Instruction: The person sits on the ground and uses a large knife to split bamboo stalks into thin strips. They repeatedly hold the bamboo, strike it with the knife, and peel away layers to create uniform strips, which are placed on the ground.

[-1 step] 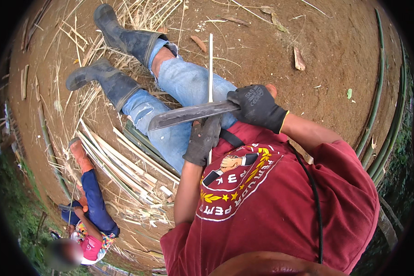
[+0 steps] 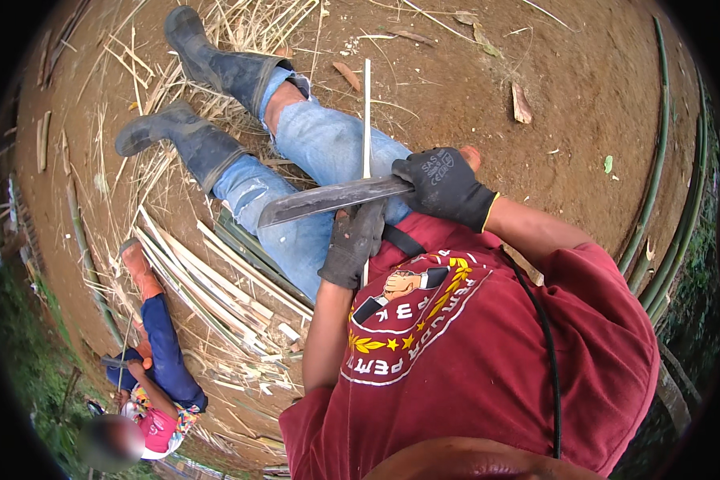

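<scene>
My right hand (image 2: 444, 188), in a dark glove, is closed around the handle of a machete (image 2: 328, 202). The broad grey blade points left across my lap. Just below it, my gloved left hand (image 2: 352, 244) is closed on a thin pale bamboo strip (image 2: 367, 120). That strip runs away from me over my thigh, passing under the blade, and its short near end shows beside my left wrist. Blade and strip cross close above my left hand; whether the edge touches the strip I cannot tell.
Split bamboo strips (image 2: 208, 288) lie in a bundle left of my legs. Shavings (image 2: 240, 32) litter the ground around my boots (image 2: 208, 148). Long green bamboo poles (image 2: 684, 200) lie at the right. Another person (image 2: 164, 368) sits at the lower left, holding a blade and a strip.
My right hand has shifted very slightly left with the machete. My left hand and the bamboo strip look unmoved.
</scene>
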Action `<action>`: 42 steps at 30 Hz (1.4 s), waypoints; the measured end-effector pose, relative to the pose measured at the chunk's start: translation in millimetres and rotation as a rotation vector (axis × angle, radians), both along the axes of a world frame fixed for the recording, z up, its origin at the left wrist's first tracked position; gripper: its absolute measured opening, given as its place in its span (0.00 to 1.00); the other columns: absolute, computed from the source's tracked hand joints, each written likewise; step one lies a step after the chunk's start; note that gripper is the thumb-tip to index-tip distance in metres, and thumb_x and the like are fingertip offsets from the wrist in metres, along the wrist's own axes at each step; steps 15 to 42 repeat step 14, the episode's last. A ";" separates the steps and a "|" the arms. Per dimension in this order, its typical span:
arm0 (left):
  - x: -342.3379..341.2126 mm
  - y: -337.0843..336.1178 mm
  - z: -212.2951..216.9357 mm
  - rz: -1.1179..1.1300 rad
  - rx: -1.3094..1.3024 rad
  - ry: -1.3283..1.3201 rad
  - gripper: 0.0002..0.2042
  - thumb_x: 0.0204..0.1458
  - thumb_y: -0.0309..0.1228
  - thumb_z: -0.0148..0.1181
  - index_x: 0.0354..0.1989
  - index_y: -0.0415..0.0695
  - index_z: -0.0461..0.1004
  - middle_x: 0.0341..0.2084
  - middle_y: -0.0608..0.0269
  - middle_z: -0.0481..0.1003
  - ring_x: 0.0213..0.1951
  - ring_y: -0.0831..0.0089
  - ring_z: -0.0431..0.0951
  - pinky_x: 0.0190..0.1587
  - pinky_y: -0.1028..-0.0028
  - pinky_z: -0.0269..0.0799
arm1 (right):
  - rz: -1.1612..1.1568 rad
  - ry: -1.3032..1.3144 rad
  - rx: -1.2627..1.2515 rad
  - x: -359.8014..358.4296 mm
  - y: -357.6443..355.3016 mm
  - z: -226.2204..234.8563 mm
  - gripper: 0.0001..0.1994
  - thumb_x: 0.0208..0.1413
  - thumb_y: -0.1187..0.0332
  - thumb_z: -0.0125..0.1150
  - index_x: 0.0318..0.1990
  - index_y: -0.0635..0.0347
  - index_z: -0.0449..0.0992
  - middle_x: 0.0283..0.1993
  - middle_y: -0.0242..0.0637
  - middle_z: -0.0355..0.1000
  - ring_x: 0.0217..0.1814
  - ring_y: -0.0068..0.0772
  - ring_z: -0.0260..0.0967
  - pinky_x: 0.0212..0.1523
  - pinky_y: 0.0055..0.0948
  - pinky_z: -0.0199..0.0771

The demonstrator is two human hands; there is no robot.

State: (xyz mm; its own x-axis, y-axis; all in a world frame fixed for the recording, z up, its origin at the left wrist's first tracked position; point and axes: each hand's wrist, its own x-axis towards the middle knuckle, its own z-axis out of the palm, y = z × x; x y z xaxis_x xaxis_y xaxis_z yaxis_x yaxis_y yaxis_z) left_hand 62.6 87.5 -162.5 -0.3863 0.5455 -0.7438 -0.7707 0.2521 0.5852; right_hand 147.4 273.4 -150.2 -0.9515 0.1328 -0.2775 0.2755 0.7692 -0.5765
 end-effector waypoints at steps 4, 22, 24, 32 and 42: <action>-5.8 8.2 24.5 -0.152 -0.082 0.079 0.13 0.61 0.42 0.56 0.35 0.45 0.72 0.13 0.76 0.62 0.12 0.85 0.57 0.13 0.79 0.50 | -0.033 0.064 0.062 -5.3 3.0 -19.6 0.11 0.45 0.61 0.63 0.36 0.54 0.75 0.30 0.43 0.74 0.33 0.51 0.75 0.34 0.49 0.72; 2.3 -5.8 15.0 -0.233 -0.062 0.251 0.12 0.61 0.39 0.56 0.31 0.43 0.70 0.12 0.75 0.61 0.11 0.84 0.57 0.13 0.79 0.52 | -0.147 -0.033 0.283 -33.3 75.0 -57.8 0.14 0.55 0.57 0.55 0.42 0.52 0.78 0.31 0.45 0.78 0.36 0.49 0.78 0.38 0.48 0.76; 2.3 -5.8 15.0 -0.233 -0.062 0.251 0.12 0.61 0.39 0.56 0.31 0.43 0.70 0.12 0.75 0.61 0.11 0.84 0.57 0.13 0.79 0.52 | -0.147 -0.033 0.283 -33.3 75.0 -57.8 0.14 0.55 0.57 0.55 0.42 0.52 0.78 0.31 0.45 0.78 0.36 0.49 0.78 0.38 0.48 0.76; 2.3 -5.8 15.0 -0.233 -0.062 0.251 0.12 0.61 0.39 0.56 0.31 0.43 0.70 0.12 0.75 0.61 0.11 0.84 0.57 0.13 0.79 0.52 | -0.147 -0.033 0.283 -33.3 75.0 -57.8 0.14 0.55 0.57 0.55 0.42 0.52 0.78 0.31 0.45 0.78 0.36 0.49 0.78 0.38 0.48 0.76; 2.3 -5.8 15.0 -0.233 -0.062 0.251 0.12 0.61 0.39 0.56 0.31 0.43 0.70 0.12 0.75 0.61 0.11 0.84 0.57 0.13 0.79 0.52 | -0.147 -0.033 0.283 -33.3 75.0 -57.8 0.14 0.55 0.57 0.55 0.42 0.52 0.78 0.31 0.45 0.78 0.36 0.49 0.78 0.38 0.48 0.76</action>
